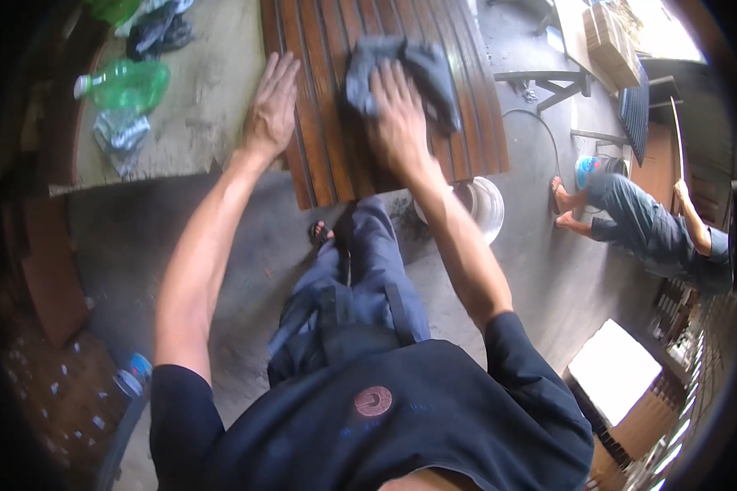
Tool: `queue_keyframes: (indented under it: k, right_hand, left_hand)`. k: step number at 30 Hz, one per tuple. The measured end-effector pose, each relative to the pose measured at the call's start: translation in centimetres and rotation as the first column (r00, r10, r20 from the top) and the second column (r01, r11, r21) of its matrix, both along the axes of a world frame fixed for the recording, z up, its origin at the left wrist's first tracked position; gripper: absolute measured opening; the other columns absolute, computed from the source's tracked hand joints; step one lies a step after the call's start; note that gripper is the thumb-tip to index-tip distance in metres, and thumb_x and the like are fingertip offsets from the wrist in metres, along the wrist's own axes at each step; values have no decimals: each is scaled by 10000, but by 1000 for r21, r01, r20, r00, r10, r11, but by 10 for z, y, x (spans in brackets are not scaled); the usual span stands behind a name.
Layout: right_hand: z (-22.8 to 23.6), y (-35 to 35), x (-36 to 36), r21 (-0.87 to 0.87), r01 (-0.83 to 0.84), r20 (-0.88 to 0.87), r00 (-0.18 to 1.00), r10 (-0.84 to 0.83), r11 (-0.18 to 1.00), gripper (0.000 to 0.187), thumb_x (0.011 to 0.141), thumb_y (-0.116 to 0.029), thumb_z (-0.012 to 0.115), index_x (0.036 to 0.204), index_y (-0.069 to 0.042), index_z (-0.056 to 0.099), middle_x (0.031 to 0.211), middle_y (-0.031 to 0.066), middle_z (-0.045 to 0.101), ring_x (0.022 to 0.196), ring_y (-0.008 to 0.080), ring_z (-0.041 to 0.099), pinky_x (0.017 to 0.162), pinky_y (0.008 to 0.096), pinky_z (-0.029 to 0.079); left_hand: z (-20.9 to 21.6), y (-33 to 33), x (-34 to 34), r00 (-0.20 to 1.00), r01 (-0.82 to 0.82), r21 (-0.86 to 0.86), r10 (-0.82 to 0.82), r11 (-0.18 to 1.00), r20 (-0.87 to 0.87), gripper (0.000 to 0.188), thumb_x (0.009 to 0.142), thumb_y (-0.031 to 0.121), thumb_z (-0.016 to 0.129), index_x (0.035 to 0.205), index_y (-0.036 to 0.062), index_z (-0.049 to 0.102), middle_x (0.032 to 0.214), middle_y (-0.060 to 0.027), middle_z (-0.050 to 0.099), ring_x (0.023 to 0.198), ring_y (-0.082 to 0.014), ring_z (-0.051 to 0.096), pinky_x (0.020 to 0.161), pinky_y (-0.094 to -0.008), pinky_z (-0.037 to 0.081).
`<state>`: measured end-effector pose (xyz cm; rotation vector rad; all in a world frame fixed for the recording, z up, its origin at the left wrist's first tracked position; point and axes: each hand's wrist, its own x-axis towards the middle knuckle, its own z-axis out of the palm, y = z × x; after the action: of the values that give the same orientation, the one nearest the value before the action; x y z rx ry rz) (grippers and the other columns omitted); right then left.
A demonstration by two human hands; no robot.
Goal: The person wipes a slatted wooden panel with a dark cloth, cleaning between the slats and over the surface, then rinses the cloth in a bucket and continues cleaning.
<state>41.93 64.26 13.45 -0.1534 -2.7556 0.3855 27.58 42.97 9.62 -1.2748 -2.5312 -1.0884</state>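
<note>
A dark brown slatted wooden panel with grooves along its length lies before me, its near end jutting past the table edge. My left hand rests flat along the panel's left edge, fingers stretched out. On the right half of the slats, a crumpled dark grey cloth is spread under my right hand. That hand presses down with its fingers laid out flat on the cloth; its thumb is hard to make out.
On the pale worktable at left lie a green plastic bottle, a light rag and dark plastic. A white bucket stands beyond my right forearm. Another person sits at the right, near a blue-labelled bucket.
</note>
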Motion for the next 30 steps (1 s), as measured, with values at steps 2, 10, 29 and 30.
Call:
queue_keyframes:
  k: [2,10,29,30]
  right_hand:
    - [5,-31,74,-76,-47,127,990,56,996,768,844,-84,566,1582,65,416,1689,275,356,1609,416,284,1302,517,242]
    - [-12,45,6,-105,-60,37,997,64,993,752,862,-112,595,1578,49,428,1675,276,379,1585,422,322,1280,517,294]
    - [-28,40,-47,8,9,-60,998,-9,1000,685,872,-130,608,1515,64,473,1640,267,430,1552,424,370,1260,513,325]
    - [-29,30,-27,-9,-12,-51,999,11,1000,703,860,-125,605,1525,59,470,1653,260,417,1565,413,357,1267,511,311]
  left_hand:
    - [-6,-22,-5,998,-60,-35,59,998,-18,473,1098,91,449,1561,11,503,1671,-175,437,1601,-371,307,1310,-461,303]
    - [-7,3,3,997,-62,-61,59,996,-50,482,1107,120,439,1580,46,484,1697,-142,402,1613,-322,287,1318,-460,299]
    - [-5,-2,3,998,-57,-4,57,998,8,452,1102,143,463,1528,24,554,1645,-170,478,1586,-377,339,1306,-469,307]
    - [-7,-8,2,998,-64,-2,64,998,19,445,1107,152,456,1519,20,563,1638,-178,485,1581,-384,347,1300,-473,314]
